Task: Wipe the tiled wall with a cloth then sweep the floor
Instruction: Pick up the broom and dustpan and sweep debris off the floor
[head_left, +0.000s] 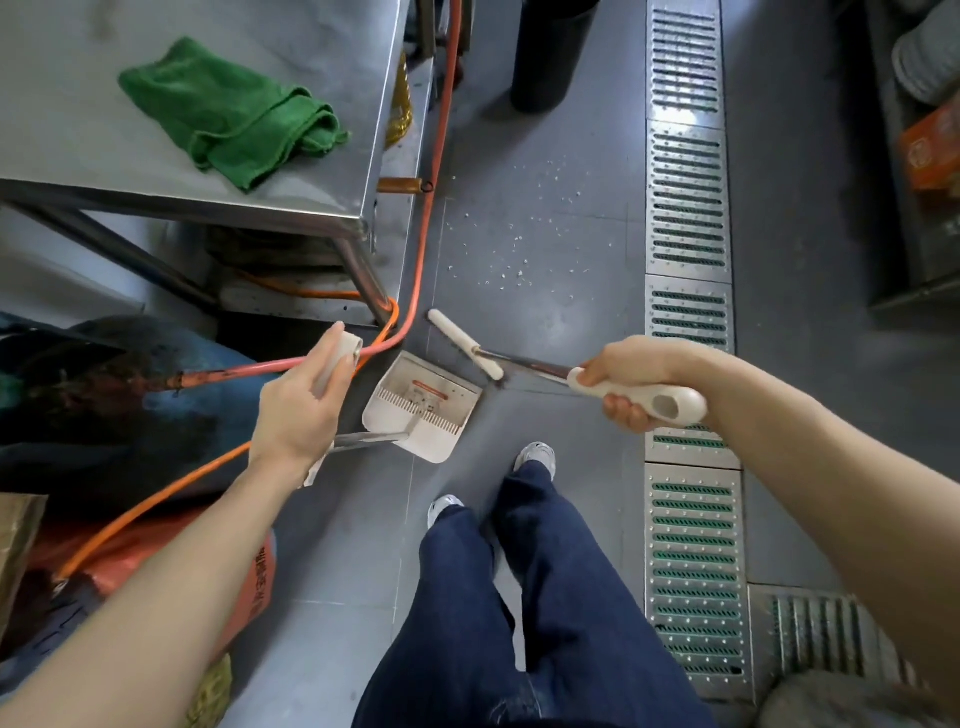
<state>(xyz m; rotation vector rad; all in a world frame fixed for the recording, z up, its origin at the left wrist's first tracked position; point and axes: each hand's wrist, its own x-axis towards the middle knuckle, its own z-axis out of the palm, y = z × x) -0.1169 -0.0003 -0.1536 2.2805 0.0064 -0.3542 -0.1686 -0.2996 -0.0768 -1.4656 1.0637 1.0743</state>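
The broom, its pale head just beyond the dustpan, is gripped at its handle by the right hand, while the left hand closes around the dustpan's upright handle; the green cloth lies on the steel table far beyond the dustpan. The crumbs lie scattered past the dustpan toward the drain grate. A hard stroke could flick them into the grate's slots, and the orange hose beside the dustpan could snag it.

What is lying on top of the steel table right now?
Only a crumpled green microfibre cloth lies on the visible part of the stainless steel table. The tabletop runs out of the frame at the left and top, so anything there is unseen.
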